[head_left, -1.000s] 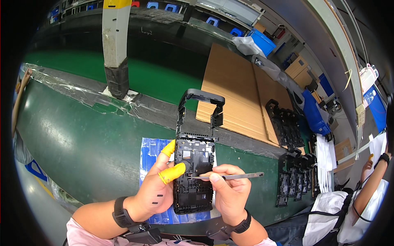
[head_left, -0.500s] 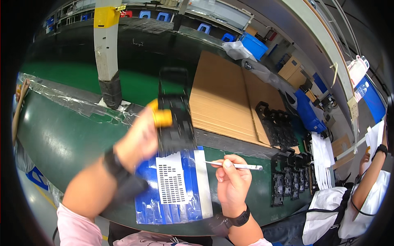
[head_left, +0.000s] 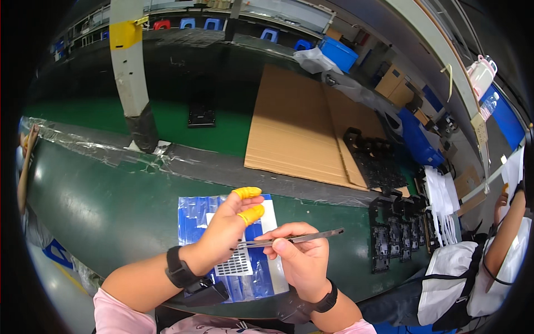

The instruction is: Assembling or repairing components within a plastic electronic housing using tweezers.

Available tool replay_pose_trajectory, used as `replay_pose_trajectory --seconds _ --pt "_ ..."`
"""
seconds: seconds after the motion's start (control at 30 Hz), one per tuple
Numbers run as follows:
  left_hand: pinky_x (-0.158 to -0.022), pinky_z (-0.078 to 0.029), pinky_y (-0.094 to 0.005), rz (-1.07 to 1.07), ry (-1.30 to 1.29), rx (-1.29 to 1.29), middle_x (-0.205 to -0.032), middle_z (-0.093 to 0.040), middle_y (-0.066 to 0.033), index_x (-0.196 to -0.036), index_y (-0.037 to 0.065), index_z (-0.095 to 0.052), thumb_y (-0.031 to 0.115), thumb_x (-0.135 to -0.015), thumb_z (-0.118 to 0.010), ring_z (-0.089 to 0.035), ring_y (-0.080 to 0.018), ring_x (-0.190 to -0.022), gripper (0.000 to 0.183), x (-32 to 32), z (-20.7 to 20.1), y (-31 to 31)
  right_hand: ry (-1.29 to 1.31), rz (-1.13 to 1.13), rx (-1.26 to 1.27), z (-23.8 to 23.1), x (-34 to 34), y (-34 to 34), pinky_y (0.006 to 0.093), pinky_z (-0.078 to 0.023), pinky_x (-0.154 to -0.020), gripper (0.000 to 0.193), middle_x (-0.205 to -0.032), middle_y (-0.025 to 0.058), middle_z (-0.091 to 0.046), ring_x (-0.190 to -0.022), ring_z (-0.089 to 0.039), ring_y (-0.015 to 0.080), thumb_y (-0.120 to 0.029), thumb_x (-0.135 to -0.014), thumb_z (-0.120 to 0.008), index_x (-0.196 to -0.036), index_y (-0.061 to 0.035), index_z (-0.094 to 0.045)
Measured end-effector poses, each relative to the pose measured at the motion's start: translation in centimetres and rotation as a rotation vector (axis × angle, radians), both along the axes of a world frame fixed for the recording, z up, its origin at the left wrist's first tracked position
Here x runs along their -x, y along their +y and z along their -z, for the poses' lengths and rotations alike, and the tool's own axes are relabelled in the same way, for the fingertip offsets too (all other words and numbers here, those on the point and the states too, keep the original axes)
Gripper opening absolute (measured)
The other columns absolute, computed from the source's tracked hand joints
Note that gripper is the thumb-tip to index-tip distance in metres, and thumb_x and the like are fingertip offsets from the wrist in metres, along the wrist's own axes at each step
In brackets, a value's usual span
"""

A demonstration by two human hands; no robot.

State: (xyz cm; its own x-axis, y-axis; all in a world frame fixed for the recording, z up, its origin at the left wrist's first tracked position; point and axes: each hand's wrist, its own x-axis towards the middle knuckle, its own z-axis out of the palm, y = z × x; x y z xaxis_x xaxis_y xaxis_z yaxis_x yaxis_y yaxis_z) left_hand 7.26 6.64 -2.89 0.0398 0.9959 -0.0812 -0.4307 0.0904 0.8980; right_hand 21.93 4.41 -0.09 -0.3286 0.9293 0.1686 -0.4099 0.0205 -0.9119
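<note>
My left hand (head_left: 225, 222), with yellow finger cots on thumb and index finger, hovers open and empty over a blue plastic-covered board (head_left: 189, 214). On the board lies a white sheet (head_left: 235, 267) with rows of small black pieces, partly hidden by that hand. My right hand (head_left: 300, 256) grips metal tweezers (head_left: 311, 236) in a pinch. Their tips point left, reaching the edge of my left hand, where a few tiny dark specks show. A black plastic frame (head_left: 201, 118) lies on the far green surface, beyond the taped strip.
Several black plastic frames (head_left: 380, 245) stand at the right of the bench, with more (head_left: 370, 156) on the cardboard (head_left: 295, 122) behind. A grey post (head_left: 130, 78) rises at the left. At the right edge is another person's arm (head_left: 503, 239); white straps (head_left: 442, 195) hang nearby.
My left hand let go of the black frame, which now lies farther off, and came back over the board. The tweezers moved down and left to that hand.
</note>
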Motion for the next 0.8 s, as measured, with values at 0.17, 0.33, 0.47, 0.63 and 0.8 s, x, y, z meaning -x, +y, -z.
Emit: replay_pose_trajectory --seconds 0.17,0.33,0.47,0.63,0.8 --pt "-0.085 -0.039 -0.0288 0.042 -0.044 0.017 -0.112 -0.053 -0.0076 -0.115 0.008 -0.048 0.015 -0.085 -0.054 -0.05 -0.0151 -0.101 0.031 -0.7 1.2 0.4 0.063 0.09 0.107 0.6 -0.4 0.6 0.0241 -0.046 -0.06 0.014 -0.086 0.0183 -0.063 -0.068 -0.059 0.0143 -0.004 -0.082 -0.057 -0.094 0.0029 -0.055" --pt "-0.082 -0.043 -0.0271 0.055 0.0 -0.045 -0.105 -0.056 -0.0101 -0.113 0.003 -0.048 0.011 -0.083 -0.058 -0.054 -0.0152 -0.096 0.033 -1.4 1.9 0.2 0.265 0.114 0.099 -0.3 -2.0 1.3 0.0197 -0.044 -0.057 0.015 -0.085 0.0066 -0.061 -0.067 -0.055 0.0078 -0.006 -0.083 -0.059 -0.096 -0.0015 -0.058" --pt "-0.078 -0.045 -0.0279 0.414 0.36 -0.504 -0.098 -0.056 -0.01 -0.11 0.001 -0.051 0.018 -0.076 -0.066 -0.056 -0.0171 -0.091 0.041 -5.2 1.8 2.4 0.323 -0.064 -0.198 -4.3 -4.5 -1.2 0.0266 -0.044 -0.07 0.01 -0.087 0.0098 -0.06 -0.081 -0.055 0.0145 0.0 -0.083 -0.054 -0.092 0.0021 -0.058" --pt "-0.062 -0.05 -0.0309 0.617 0.871 -0.55 -0.081 -0.061 -0.0146 -0.097 -0.003 -0.055 0.025 -0.077 -0.065 -0.062 -0.0215 -0.072 0.035 -22.3 -1.3 5.9 0.485 -0.051 -0.425 -6.1 -7.4 -4.4 0.0247 -0.041 -0.075 0.013 -0.091 0.0082 -0.06 -0.086 -0.054 0.0127 0.002 -0.083 -0.054 -0.094 0.0024 -0.059" --pt "-0.056 -0.051 -0.0339 0.706 1.193 -0.276 -0.065 -0.062 -0.0181 -0.081 -0.011 -0.057 0.03 -0.076 -0.061 -0.063 -0.0257 -0.058 0.042 -31.3 -1.7 6.3 0.382 -0.026 -0.416 -6.9 -8.1 -4.4 0.0243 -0.042 -0.076 0.013 -0.091 0.0077 -0.06 -0.086 -0.054 0.0119 0.001 -0.083 -0.054 -0.095 0.0024 -0.059"
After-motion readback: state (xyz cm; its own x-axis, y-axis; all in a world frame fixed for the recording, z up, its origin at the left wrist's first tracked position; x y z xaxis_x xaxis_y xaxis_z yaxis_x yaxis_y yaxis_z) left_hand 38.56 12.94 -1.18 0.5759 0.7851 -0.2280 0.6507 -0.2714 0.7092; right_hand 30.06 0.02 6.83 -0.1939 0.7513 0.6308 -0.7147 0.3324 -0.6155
